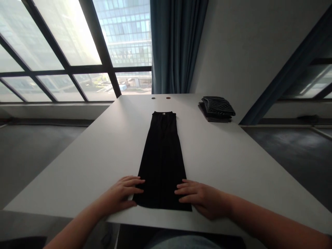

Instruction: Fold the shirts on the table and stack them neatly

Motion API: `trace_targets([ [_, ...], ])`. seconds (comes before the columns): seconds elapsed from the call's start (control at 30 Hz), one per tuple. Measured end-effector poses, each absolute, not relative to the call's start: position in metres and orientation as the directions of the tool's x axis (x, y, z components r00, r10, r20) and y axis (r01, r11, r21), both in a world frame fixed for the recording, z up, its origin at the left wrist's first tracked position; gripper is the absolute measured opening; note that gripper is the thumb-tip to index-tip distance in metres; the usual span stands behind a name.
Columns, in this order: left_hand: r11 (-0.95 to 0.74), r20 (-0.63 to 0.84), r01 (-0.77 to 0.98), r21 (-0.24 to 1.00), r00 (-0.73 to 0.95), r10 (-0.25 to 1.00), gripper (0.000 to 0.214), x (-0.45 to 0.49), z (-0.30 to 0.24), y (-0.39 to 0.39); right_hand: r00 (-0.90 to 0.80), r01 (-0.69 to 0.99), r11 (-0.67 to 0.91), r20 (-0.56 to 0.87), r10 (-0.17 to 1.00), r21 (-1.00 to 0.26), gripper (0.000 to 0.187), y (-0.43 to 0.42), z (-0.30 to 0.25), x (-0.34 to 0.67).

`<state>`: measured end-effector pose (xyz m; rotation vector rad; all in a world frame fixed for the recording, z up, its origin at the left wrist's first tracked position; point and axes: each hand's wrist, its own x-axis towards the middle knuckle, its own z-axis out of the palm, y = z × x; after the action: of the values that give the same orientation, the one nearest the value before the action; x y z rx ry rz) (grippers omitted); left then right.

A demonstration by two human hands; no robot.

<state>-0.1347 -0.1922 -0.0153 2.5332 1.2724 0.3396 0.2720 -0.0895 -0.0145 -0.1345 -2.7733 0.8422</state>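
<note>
Black garment point(162, 162) lies flat down the middle of the white desk point(233, 166), folded into a long, narrow strip that runs straight away from the person. Its neckline sits at the far end, with a small pale label point(163, 113) at the collar, while the hem end comes to the near edge of the desk. The left hand point(120, 193) rests open at the garment's near left edge, its fingers slightly spread and pointing inward. The right hand point(201, 200) lies open on the opposite side, with its fingers point(183, 190) flat across the cloth near the right edge. Neither hand visibly pinches or lifts the fabric. Beyond the garment and to the right, a folded black-and-white striped garment point(217, 106) sits on a dark folded pile point(211, 116). Two small round discs point(160, 98) are set near the far edge of the desk. Past that edge stand a tall gridded window point(70, 52) and a blue-grey curtain point(176, 45), with a grey floor point(38, 162) below on the left.
</note>
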Motion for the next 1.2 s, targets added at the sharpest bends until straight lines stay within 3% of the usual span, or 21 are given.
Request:
trace_targets([
  [0.1,-0.594,0.258,0.778,0.204,0.542,0.8,0.039,-0.124,-0.028,-0.191,-0.968,0.079,0.863,0.166,0.185,-0.499,0.077,-0.098,-0.012,0.276],
  [0.2,-0.567,0.362,0.813,0.132,0.493,0.791,0.042,-0.113,-0.04,-0.186,-0.933,0.176,0.89,0.217,0.287,-0.421,0.066,-0.105,-0.024,0.268],
  [0.33,-0.413,0.331,0.855,0.313,0.31,0.892,0.054,-0.109,-0.038,-0.177,-0.837,0.286,0.875,0.342,0.427,-0.392,0.044,-0.104,-0.045,0.25],
  [0.5,-0.449,0.244,0.761,0.468,0.377,0.894,0.057,-0.11,-0.027,-0.172,-0.782,0.333,0.862,0.398,0.479,-0.383,0.04,-0.1,-0.052,0.242],
  [0.6,-0.457,0.24,0.765,0.453,0.389,0.889,0.052,-0.11,-0.029,-0.173,-0.8,0.345,0.86,0.362,0.478,-0.375,0.045,-0.101,-0.05,0.242],
  [0.77,-0.335,0.275,0.857,0.392,0.238,0.931,0.058,-0.109,-0.035,-0.176,-0.791,0.41,0.847,0.331,0.515,-0.337,0.046,-0.099,-0.048,0.241],
  [0.97,-0.547,0.232,0.787,0.287,0.497,0.836,0.056,-0.098,-0.027,-0.193,-0.861,0.275,0.906,0.338,0.381,-0.321,0.035,-0.096,-0.04,0.259],
  [1.1,-0.545,0.172,0.78,0.309,0.517,0.838,0.06,-0.085,-0.027,-0.216,-0.889,0.17,0.91,0.34,0.308,-0.379,0.03,-0.106,-0.029,0.284],
  [1.2,-0.524,0.149,0.779,0.344,0.506,0.849,0.058,-0.077,-0.02,-0.229,-0.877,0.157,0.863,0.334,0.345,-0.479,0.027,-0.117,-0.017,0.298],
])
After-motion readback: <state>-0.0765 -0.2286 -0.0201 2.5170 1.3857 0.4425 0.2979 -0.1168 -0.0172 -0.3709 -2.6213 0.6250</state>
